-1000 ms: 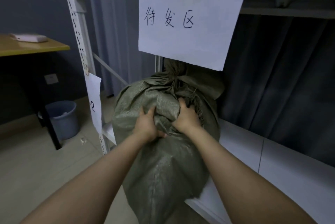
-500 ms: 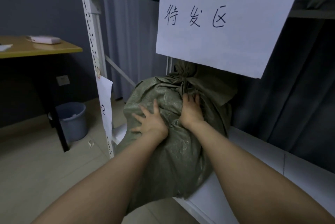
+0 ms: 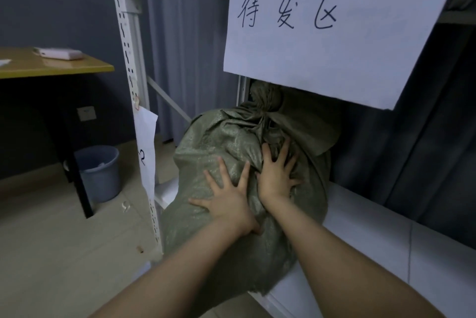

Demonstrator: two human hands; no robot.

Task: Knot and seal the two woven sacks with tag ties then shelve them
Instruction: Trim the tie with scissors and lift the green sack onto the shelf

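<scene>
— Where is the woven sack [image 3: 219,137]?

— The green sack lies on the white shelf [image 3: 373,227] at its left end. Its tied-off knot [image 3: 265,101] points to the back, and its lower end hangs over the front edge.

— And the hands?

— Both press flat on its upper side. The left hand [image 3: 226,196] is nearer the camera, and the right hand [image 3: 277,173] is just beside it, closer to the knot. Each grip is wide, with fingers spread and holding nothing.

— What is around it?

— A paper sign [image 3: 334,34] with handwritten characters hangs above and covers part of the knot. A slotted white upright [image 3: 126,60] stands to the left and carries a slip [image 3: 145,147] marked with what looks like a 2. A dark curtain [image 3: 412,137] hangs behind the shelf. Further left is a yellow worktop [image 3: 51,67] with a flat pale object [image 3: 59,53] on it. Near its leg a blue bucket [image 3: 99,173] stands on the floor.
</scene>
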